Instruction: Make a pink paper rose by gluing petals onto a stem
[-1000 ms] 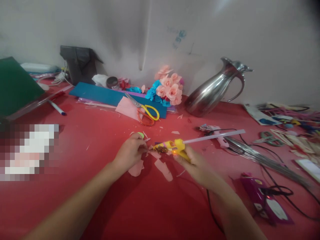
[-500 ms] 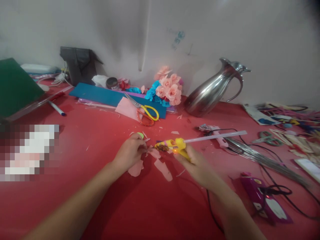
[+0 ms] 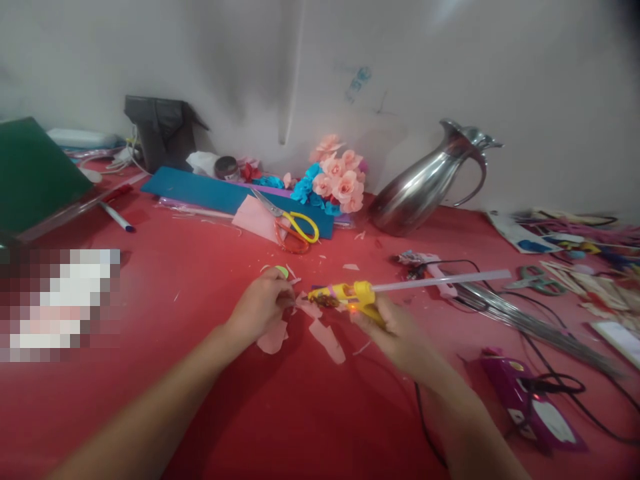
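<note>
My right hand (image 3: pixel 393 327) is wrapped round the handle of a yellow hot glue gun (image 3: pixel 350 293), whose small orange light glows. A long clear glue stick (image 3: pixel 440 280) sticks out of its back end to the right. The nozzle points left at a pink paper petal (image 3: pixel 309 307), which my left hand (image 3: pixel 263 300) pinches between its fingertips. Whether nozzle and petal touch, I cannot tell. Below lie more pink petals, one partly under my left hand (image 3: pixel 273 339) and another in front of the gun (image 3: pixel 327 341).
Yellow-and-orange-handled scissors (image 3: pixel 299 233) lie on pink paper ahead. Pink and blue paper flowers (image 3: pixel 340 180) and a tilted steel jug (image 3: pixel 425 180) stand by the wall. At right are a second glue gun (image 3: pixel 437 273), wires (image 3: pixel 525 313), green scissors (image 3: pixel 537 280) and a purple power strip (image 3: pixel 533 400).
The glue gun has tilted slightly, its glue stick's far end now lower and farther right. My left hand keeps its pinch on the petal. The view has shifted a little.
</note>
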`<state>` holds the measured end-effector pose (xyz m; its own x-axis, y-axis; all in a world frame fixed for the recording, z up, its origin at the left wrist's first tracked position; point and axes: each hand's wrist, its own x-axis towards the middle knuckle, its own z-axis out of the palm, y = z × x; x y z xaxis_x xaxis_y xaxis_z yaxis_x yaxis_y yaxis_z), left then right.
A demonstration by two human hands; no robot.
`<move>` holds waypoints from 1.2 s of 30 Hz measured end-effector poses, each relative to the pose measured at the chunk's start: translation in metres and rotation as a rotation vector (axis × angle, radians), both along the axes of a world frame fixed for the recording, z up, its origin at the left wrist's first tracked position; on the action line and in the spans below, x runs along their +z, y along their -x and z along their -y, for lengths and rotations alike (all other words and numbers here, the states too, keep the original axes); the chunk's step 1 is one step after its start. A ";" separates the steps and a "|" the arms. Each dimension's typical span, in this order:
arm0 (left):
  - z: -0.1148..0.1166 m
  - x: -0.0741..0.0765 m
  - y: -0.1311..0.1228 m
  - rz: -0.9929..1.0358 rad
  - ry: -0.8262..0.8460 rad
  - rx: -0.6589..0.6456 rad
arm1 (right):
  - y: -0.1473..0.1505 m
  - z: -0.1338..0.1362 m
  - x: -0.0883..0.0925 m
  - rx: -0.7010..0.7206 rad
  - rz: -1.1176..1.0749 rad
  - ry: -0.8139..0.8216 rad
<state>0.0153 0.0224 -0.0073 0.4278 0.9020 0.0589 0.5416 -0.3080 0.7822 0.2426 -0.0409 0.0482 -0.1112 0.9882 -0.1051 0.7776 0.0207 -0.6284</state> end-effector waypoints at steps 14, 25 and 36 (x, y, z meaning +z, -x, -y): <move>0.000 0.002 -0.001 0.018 0.030 0.014 | -0.009 -0.012 -0.012 -0.156 -0.015 -0.065; 0.003 0.009 -0.007 0.741 0.427 0.316 | -0.047 -0.028 -0.019 -0.338 0.414 -0.405; 0.017 0.041 -0.029 1.332 0.907 0.412 | 0.071 -0.013 0.023 -0.186 -0.386 -0.408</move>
